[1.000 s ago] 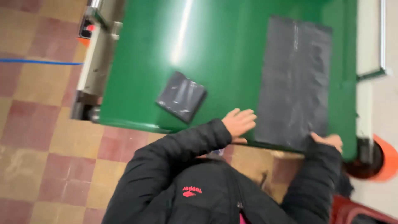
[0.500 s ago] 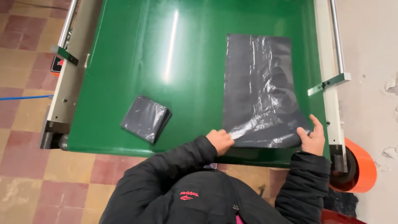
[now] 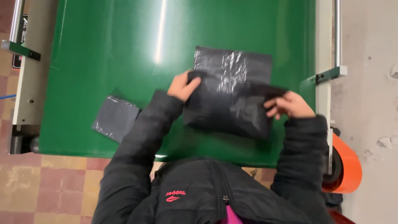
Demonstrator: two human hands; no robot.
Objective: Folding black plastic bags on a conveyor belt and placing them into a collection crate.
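Green table [image 3: 103, 62] carries one folded bag [image 3: 116, 117]; a second black bag [image 3: 232, 93] is half folded. Left hand [image 3: 182, 86] and right hand [image 3: 288, 105] each pinch its near edge, lifted over.

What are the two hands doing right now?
Left hand: closed on the left edge of the black bag.
Right hand: closed on the bag's right edge, folding it over.

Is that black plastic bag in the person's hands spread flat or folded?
Partly folded: the black bag has its near edge doubled over, pinched by both hands.
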